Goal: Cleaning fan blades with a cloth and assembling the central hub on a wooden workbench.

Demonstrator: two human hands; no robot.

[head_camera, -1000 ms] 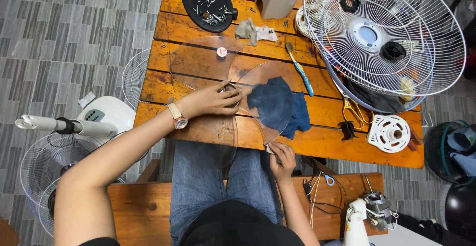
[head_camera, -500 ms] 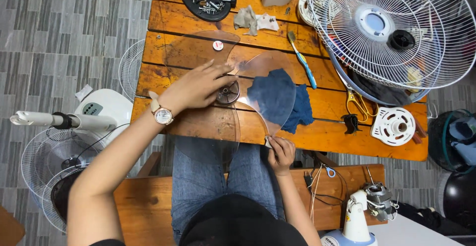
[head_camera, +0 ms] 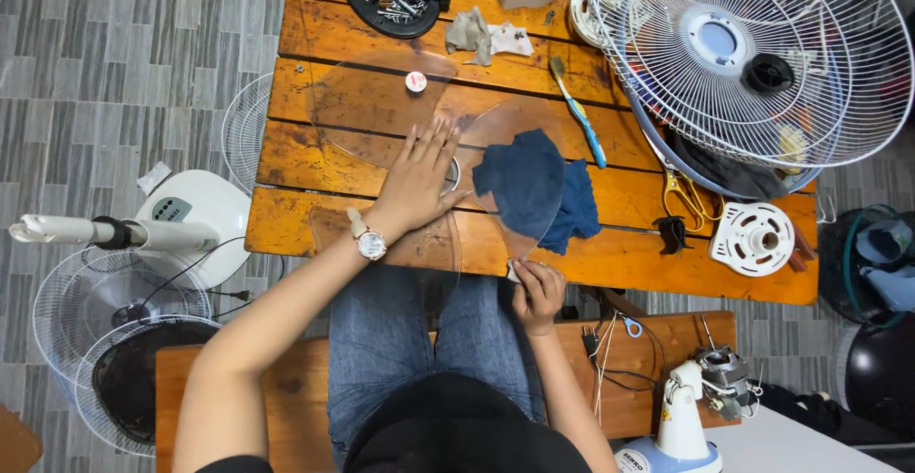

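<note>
The clear plastic fan blade lies flat on the wooden table, its see-through lobes spreading out from a round hub near the table's middle. One lobe reaches toward the table's far side, another juts past the table's near edge, and a third stretches to the right. The blue cloth lies crumpled under that right lobe, showing through the plastic, its right part poking out beyond the lobe's edge, close to the table's near edge.

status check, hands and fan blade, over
Left hand flat on clear fan blade hub. Right hand pinching blade's near edge. Blue cloth lies under blade.
</note>
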